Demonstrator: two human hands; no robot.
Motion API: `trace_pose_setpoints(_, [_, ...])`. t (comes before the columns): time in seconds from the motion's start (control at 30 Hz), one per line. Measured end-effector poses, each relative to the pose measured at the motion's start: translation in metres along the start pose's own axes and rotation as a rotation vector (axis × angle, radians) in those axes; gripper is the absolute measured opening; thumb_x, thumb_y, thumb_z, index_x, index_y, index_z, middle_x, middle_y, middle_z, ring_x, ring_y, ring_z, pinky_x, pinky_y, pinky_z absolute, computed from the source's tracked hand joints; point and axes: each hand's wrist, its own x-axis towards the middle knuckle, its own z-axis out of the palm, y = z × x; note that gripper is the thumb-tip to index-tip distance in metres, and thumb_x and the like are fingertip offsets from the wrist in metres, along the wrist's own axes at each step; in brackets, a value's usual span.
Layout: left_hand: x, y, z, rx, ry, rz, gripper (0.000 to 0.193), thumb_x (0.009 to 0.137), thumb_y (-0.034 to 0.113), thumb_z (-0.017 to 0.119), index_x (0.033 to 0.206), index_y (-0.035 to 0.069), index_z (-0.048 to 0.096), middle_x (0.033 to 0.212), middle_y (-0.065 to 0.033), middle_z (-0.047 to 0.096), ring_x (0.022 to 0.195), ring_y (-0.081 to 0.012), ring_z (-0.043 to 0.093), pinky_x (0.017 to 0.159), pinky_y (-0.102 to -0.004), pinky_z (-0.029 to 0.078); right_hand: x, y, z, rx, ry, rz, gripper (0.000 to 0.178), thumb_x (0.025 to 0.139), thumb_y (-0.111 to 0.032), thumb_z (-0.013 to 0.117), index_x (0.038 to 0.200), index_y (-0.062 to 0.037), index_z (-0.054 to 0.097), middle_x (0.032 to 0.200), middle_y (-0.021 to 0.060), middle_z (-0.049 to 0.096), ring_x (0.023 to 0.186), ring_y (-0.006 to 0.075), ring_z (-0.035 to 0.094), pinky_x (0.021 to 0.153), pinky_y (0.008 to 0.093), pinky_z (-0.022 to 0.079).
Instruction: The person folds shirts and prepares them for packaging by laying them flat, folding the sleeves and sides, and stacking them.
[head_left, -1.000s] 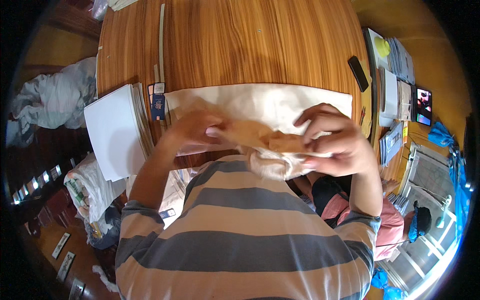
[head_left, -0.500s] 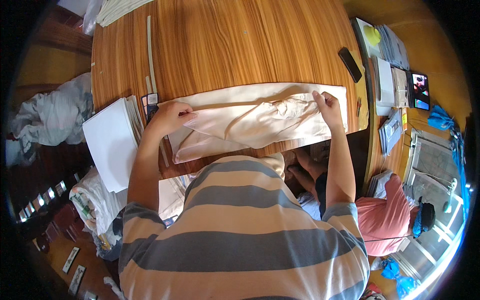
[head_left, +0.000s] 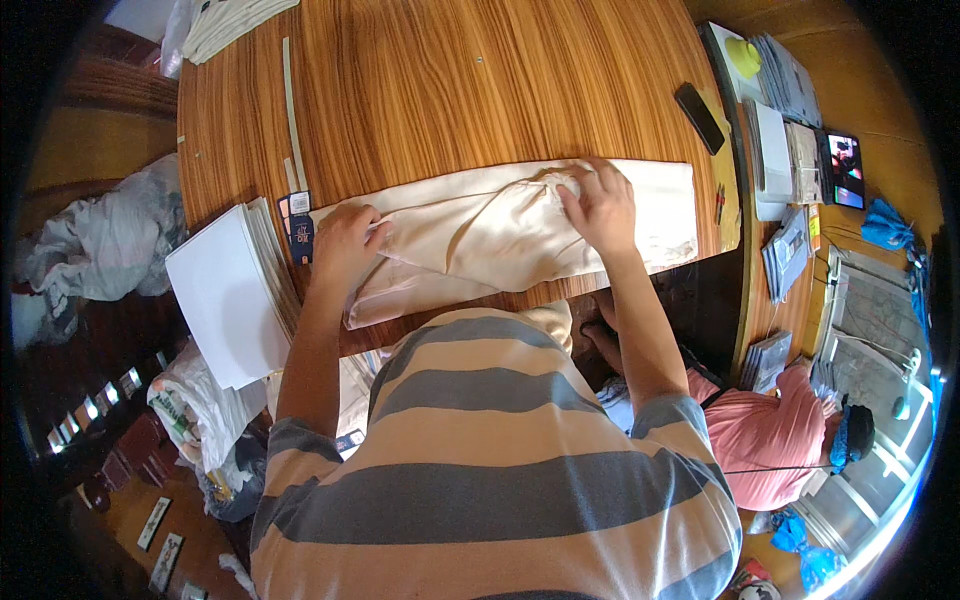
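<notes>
A long cream garment (head_left: pixel 470 230), folded into a strip, lies along the near edge of the wooden table (head_left: pixel 420 90). My left hand (head_left: pixel 345 240) is at its left end, with the thumb and fingers closed on the cloth. Right of the middle, my right hand (head_left: pixel 602 205) curls its fingers and thumb around a gathered bit of the same cloth. Creases run from that gathered spot toward the left. Beside my left hand lies a dark blue tag card (head_left: pixel 301 235). What is under my palms is hidden.
A stack of white sheets (head_left: pixel 225 290) sits at the left edge. Pale strips (head_left: pixel 291 110) lie farther up, and folded cloth (head_left: pixel 235 25) at the far left corner. A black phone (head_left: pixel 698 118) rests at the right. A person in pink (head_left: pixel 765 435) is at the lower right.
My right hand has moved left from the garment's upper right part to the gathered cloth. The left hand stays near the left end. The tag card beside it shows more fully.
</notes>
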Motion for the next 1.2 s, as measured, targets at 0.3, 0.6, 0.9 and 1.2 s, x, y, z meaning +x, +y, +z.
trace_pose_setpoints(0.3, [0.005, -0.012, 0.003, -0.062, -0.055, 0.016, 0.027, 0.095, 0.029, 0.072, 0.095, 0.002, 0.066, 0.097, -0.0158, 0.07, 0.094, -0.0385, 0.067, 0.085, -0.0485, 0.053, 0.008, 0.035, 0.016, 0.261, -0.21, 0.423, 0.018, 0.092, -0.017, 0.076, 0.098, -0.0005, 0.07, 0.096, 0.0168, 0.069, 0.087, 0.0363, 0.068, 0.081, 0.0487, 0.054])
trace_pose_setpoints(0.6, [-0.017, 0.09, 0.049, 0.05, 0.087, 0.065, 0.061, 0.098, 0.035, 0.063, 0.154, 0.016, 0.049, 0.165, -0.0163, 0.034, 0.152, -0.044, 0.029, 0.121, -0.0649, 0.022, -0.024, 0.009, 0.059, -0.011, -0.293, 0.286, 0.056, 0.109, -0.039, 0.039, 0.159, -0.0135, 0.043, 0.169, 0.0107, 0.032, 0.158, 0.037, 0.024, 0.126, 0.0586, 0.018])
trace_pose_setpoints(0.9, [0.034, 0.067, 0.062, 0.207, 0.011, 0.115, 0.067, 0.098, 0.049, 0.06, 0.16, 0.031, 0.043, 0.174, -0.0064, 0.022, 0.159, -0.041, 0.017, 0.124, -0.0652, 0.013, -0.098, 0.172, -0.002, -0.295, -0.256, 0.46, 0.064, 0.108, -0.047, 0.041, 0.165, -0.0198, 0.033, 0.173, 0.0065, 0.026, 0.16, 0.0304, 0.02, 0.127, 0.0616, 0.013])
trace_pose_setpoints(1.2, [0.162, -0.008, 0.037, 0.521, -0.056, 0.319, 0.07, 0.101, 0.059, 0.052, 0.164, 0.035, 0.033, 0.176, 0.0007, 0.013, 0.162, -0.0342, 0.007, 0.129, -0.0613, 0.008, -0.099, 0.147, -0.004, -0.289, -0.268, 0.549, 0.072, 0.105, -0.054, 0.044, 0.163, -0.0128, 0.033, 0.17, 0.0163, 0.028, 0.156, 0.0451, 0.023, 0.125, 0.0587, 0.021])
